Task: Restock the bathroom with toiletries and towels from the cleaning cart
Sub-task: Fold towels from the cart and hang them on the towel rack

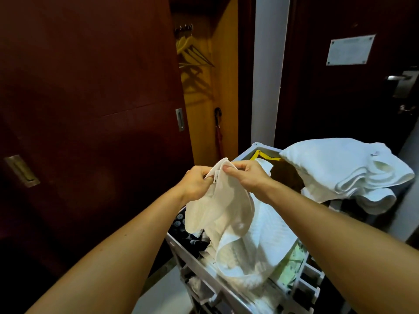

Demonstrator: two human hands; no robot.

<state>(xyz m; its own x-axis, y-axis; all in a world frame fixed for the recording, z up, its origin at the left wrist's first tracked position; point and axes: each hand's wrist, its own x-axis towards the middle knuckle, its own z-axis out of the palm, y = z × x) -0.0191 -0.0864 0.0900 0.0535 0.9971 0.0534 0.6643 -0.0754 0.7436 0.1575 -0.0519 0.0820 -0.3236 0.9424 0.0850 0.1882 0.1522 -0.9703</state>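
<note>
A white towel (229,214) hangs in front of me over the cleaning cart (195,250). My left hand (197,184) and my right hand (247,175) pinch its top edge close together, near a small sewn label. The towel's lower part drapes onto the cart's top tray. A stack of folded white towels (347,171) lies on the cart's far right side. Small dark toiletry bottles (181,225) stand in the tray's left compartment, partly hidden by the towel.
A dark sliding wardrobe door (90,109) fills the left, partly open onto hangers (192,53) and an umbrella (218,132). A dark room door (353,91) with a handle and a notice plate stands at the right. Light floor shows below the cart.
</note>
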